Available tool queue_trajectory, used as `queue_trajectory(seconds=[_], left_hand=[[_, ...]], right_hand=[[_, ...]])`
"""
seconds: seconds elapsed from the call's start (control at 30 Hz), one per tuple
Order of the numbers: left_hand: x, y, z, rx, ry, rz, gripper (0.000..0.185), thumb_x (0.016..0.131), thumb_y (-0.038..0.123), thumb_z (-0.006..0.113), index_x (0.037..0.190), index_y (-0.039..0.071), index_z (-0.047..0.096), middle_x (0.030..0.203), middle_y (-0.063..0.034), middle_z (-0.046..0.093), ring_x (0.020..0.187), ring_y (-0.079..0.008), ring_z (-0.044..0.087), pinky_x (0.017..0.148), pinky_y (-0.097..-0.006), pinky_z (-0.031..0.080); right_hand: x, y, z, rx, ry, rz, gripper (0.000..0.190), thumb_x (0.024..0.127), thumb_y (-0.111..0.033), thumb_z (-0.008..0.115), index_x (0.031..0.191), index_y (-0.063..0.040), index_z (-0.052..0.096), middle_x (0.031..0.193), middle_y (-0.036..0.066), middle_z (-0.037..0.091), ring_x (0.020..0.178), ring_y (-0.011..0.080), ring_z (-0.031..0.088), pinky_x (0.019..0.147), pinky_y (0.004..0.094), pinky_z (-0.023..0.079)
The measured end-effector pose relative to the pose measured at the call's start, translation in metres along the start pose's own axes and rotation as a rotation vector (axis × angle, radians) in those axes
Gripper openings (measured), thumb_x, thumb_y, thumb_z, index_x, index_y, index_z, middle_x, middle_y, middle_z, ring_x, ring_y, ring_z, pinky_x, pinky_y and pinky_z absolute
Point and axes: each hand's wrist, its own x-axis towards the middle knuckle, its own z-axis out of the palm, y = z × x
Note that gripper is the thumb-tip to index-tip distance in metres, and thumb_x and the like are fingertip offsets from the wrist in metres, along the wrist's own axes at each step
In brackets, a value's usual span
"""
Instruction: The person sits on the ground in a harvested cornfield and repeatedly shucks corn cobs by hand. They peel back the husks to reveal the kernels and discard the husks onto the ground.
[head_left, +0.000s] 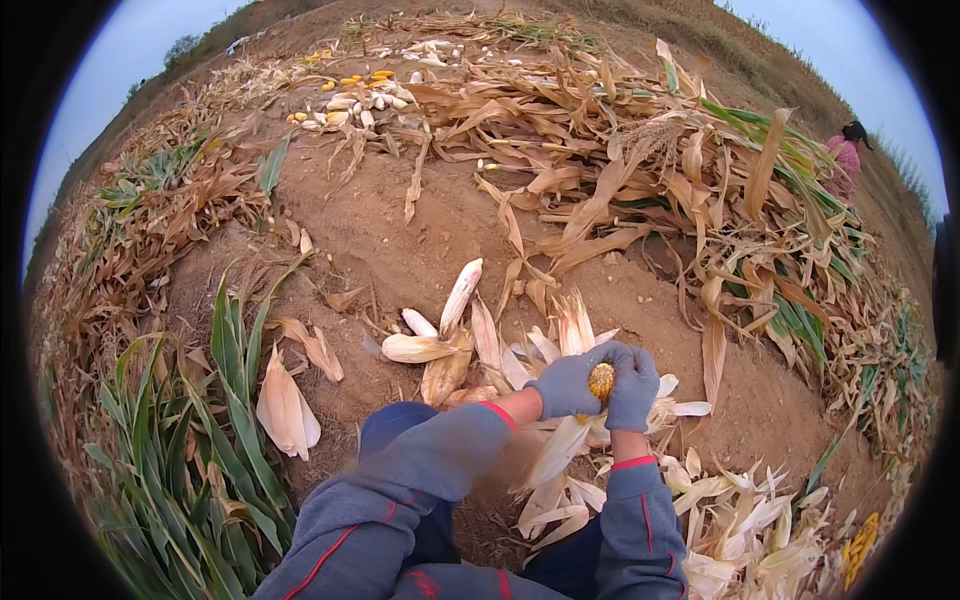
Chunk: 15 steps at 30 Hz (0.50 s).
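My left hand (568, 380), in a grey knitted glove, is closed around a corn ear (601, 382) whose yellow tip with kernels points up towards me. Against the ear's other side presses my right hand (632, 388), gloved alike, with its fingers curled in. Pale husk leaves (559, 452) hang below the hands, and whether the right fingers pinch husk is hidden. Just left of the hands lie several ears in their husks (447, 367), and a whitish ear (460, 298) leans upright among them.
Loose husks (739, 536) pile up at lower right, near yellow ears (859, 550). Dry cornstalks (570, 150) lie heaped ahead and to the right. Green corn leaves (240, 420) stand at left beside a husk (286, 409). More ears (367, 97) lie farther off. A person (847, 159) is at far right.
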Motion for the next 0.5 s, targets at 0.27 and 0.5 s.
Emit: queue_trajectory(seconds=[0.27,0.5], left_hand=[[-0.002,-0.002,-0.003,-0.115,0.311,0.015,0.059,0.063,0.034,0.080,0.109,0.003,0.058,0.093,-0.0123,0.068,0.085,-0.0233,0.066,0.082,-0.0327,0.051],[-0.004,-0.004,-0.049,-0.916,0.515,-0.006,0.041,0.071,0.014,0.078,0.106,0.001,0.061,0.091,-0.0061,0.065,0.080,-0.0135,0.063,0.071,-0.0276,0.054]], right_hand=[[0.036,0.010,-0.028,0.372,0.219,0.257,0.014,0.092,-0.016,0.057,0.081,-0.006,0.060,0.072,0.000,0.056,0.058,0.0062,0.044,0.051,0.0212,0.034],[0.072,0.052,-0.098,0.427,0.501,0.222,0.018,0.090,-0.023,0.063,0.083,-0.007,0.065,0.075,0.001,0.062,0.048,0.0050,0.038,0.043,0.0211,0.028]])
